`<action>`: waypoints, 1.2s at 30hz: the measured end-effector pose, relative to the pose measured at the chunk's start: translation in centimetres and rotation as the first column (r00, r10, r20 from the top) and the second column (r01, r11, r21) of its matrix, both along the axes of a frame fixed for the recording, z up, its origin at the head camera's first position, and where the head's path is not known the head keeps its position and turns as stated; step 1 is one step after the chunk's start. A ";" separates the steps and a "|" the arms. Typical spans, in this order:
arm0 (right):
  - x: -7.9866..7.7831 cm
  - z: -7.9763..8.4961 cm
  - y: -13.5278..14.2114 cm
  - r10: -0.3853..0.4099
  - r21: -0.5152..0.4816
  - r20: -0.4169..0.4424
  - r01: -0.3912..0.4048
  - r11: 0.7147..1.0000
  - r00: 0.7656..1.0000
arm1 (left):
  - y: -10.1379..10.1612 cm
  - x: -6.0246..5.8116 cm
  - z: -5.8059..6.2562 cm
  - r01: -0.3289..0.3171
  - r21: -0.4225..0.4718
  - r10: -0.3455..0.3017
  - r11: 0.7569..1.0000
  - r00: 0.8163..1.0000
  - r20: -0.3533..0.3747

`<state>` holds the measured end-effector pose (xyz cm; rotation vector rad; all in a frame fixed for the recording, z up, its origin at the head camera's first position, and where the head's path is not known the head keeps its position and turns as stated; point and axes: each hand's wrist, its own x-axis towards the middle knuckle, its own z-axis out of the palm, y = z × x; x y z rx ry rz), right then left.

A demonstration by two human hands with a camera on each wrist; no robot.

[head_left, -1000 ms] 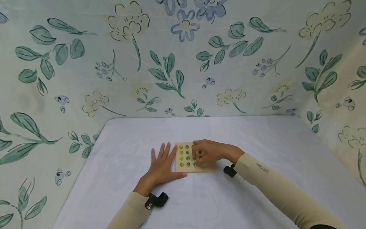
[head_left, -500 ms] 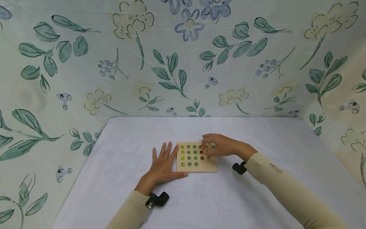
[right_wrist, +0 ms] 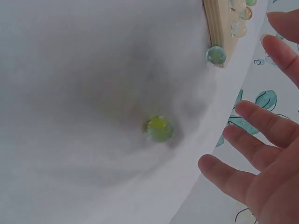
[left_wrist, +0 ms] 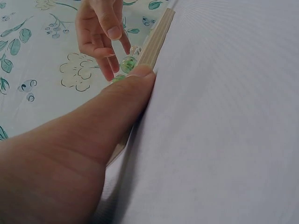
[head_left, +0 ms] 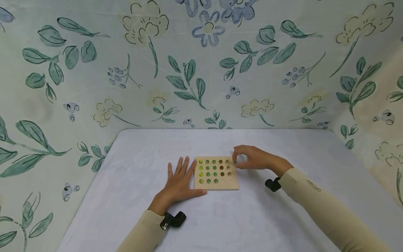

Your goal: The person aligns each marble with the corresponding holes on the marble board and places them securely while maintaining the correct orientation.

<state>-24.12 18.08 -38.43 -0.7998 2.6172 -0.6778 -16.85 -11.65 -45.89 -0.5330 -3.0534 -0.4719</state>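
Observation:
A pale wooden board (head_left: 220, 187) lies on the cloth, carrying rows of glass marbles in yellow-green, green, brown and clear. Two bare hollows show in its nearest row. My left hand (head_left: 178, 182) rests flat with spread fingers at the board's left side, its thumb (left_wrist: 126, 93) along the near edge. Over the far right corner is my right hand (head_left: 254, 157), fingers loosely bent and thumb apart. A bluish-green marble (right_wrist: 216, 55) sits right at that corner, below the fingertips. In the right wrist view another marble, yellow-green (right_wrist: 160, 129), lies on the cloth near the fingers.
The white cloth (head_left: 126, 196) covers the table around the board. A floral curtain (head_left: 201, 70) rises behind the table's far edge. Small black cameras (head_left: 172, 220) are strapped at both wrists, over beige sleeves (head_left: 327, 203).
My right hand has moved rightward from the board's middle to its far right corner, uncovering brown and clear marbles. My left hand stays in place at the board's left side.

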 end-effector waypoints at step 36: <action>0.2 -1.4 5.8 -0.187 0.156 0.013 0.183 0.971 0.982 | 0.1 0.1 -0.5 -0.006 -0.015 0.006 1.000 1.000 -0.004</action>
